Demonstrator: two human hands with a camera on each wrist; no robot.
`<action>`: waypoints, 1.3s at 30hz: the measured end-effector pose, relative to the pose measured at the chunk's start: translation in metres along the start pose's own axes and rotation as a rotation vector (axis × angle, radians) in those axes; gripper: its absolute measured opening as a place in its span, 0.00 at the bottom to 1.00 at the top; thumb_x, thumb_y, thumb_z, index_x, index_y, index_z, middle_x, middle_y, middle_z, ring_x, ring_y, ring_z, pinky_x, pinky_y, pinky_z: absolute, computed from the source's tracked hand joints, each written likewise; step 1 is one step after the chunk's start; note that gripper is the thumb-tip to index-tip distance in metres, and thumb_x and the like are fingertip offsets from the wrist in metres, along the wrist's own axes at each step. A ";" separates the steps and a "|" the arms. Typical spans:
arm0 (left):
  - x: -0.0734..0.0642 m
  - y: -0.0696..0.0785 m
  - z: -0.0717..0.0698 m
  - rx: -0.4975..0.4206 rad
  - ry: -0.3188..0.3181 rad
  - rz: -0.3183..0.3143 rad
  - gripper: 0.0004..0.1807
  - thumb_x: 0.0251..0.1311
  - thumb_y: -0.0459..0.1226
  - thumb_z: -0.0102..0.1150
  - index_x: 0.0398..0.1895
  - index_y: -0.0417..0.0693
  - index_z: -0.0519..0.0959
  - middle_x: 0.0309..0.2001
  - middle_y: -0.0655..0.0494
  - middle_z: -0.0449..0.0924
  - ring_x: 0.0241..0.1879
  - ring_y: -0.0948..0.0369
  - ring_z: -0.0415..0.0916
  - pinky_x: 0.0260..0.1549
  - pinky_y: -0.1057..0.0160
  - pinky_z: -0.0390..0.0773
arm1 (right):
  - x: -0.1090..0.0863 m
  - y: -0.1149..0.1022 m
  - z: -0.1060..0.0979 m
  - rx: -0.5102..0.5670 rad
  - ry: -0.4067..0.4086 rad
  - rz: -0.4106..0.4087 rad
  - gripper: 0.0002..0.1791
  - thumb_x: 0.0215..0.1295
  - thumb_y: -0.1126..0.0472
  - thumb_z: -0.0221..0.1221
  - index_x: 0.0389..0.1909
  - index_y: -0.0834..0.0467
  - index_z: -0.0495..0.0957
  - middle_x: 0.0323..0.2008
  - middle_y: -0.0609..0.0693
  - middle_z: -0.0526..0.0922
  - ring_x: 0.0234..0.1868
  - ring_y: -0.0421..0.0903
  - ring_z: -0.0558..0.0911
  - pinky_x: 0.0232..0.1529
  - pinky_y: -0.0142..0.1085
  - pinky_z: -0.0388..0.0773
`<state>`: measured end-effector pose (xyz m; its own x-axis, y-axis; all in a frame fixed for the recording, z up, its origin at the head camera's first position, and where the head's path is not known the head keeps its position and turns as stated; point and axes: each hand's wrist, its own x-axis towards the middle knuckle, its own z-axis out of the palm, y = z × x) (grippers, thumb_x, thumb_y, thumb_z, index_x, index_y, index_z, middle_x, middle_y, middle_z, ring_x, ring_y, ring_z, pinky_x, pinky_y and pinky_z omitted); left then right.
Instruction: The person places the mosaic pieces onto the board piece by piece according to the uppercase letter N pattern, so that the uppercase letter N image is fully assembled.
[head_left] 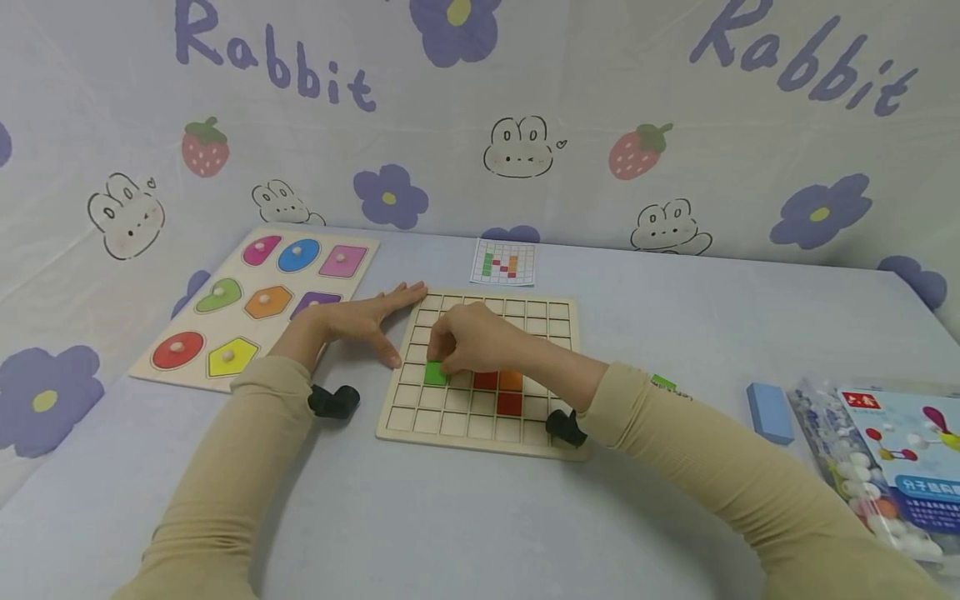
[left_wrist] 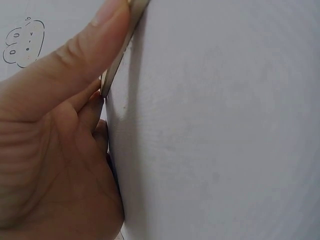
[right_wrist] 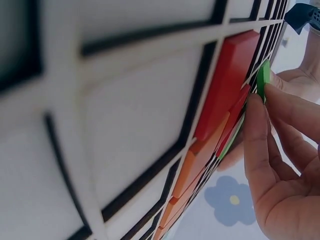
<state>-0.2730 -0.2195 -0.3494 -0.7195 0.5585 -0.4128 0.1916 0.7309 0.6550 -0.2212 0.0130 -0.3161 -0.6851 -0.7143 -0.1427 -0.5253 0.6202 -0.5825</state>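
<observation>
A wooden grid board point(head_left: 420, 421) lies flat, with a green square tile point(head_left: 437, 373) at its left side. Thumb and fingers of my right hand point(head_left: 480, 337) pinch this tile, which stands tilted against the grid in the right wrist view. Nearby sit red tiles point(head_left: 510, 405) and an orange tile point(head_left: 511, 381); more orange tiles point(right_wrist: 207, 135) show in the right wrist view, with another green tile point(right_wrist: 231, 140) beyond. My left hand point(head_left: 356, 321) is spread at the board's left edge, its thumb point(left_wrist: 107, 35) touching that edge in the left wrist view.
Behind the grid lies a small pattern card point(head_left: 503, 263) with coloured squares. A knobbed shape puzzle point(head_left: 225, 312) is at the left. Beyond my right sleeve are a green piece point(head_left: 663, 382), a blue block point(head_left: 770, 412) and a clear package of model parts point(head_left: 900, 483).
</observation>
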 end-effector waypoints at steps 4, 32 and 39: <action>0.000 0.000 0.000 0.005 0.003 -0.003 0.66 0.45 0.43 0.76 0.81 0.58 0.37 0.82 0.55 0.23 0.80 0.46 0.17 0.76 0.36 0.25 | 0.001 0.001 0.000 0.001 0.000 0.004 0.06 0.58 0.67 0.67 0.36 0.58 0.86 0.35 0.50 0.88 0.35 0.39 0.80 0.39 0.27 0.78; 0.002 -0.004 0.000 0.012 0.014 0.020 0.67 0.44 0.40 0.77 0.81 0.56 0.37 0.82 0.55 0.23 0.80 0.48 0.16 0.77 0.39 0.25 | -0.045 0.046 -0.065 -0.015 0.038 0.118 0.12 0.60 0.63 0.64 0.45 0.58 0.85 0.35 0.51 0.84 0.31 0.43 0.81 0.35 0.31 0.79; 0.001 -0.003 0.001 0.033 0.010 0.032 0.67 0.45 0.40 0.76 0.81 0.54 0.37 0.82 0.53 0.23 0.80 0.47 0.17 0.78 0.39 0.26 | -0.073 0.075 -0.083 -0.018 -0.010 0.182 0.13 0.61 0.63 0.64 0.47 0.56 0.83 0.35 0.51 0.83 0.32 0.43 0.83 0.37 0.35 0.82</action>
<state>-0.2737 -0.2203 -0.3522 -0.7191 0.5782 -0.3855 0.2368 0.7254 0.6464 -0.2521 0.1387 -0.2829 -0.7648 -0.5927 -0.2525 -0.4018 0.7452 -0.5322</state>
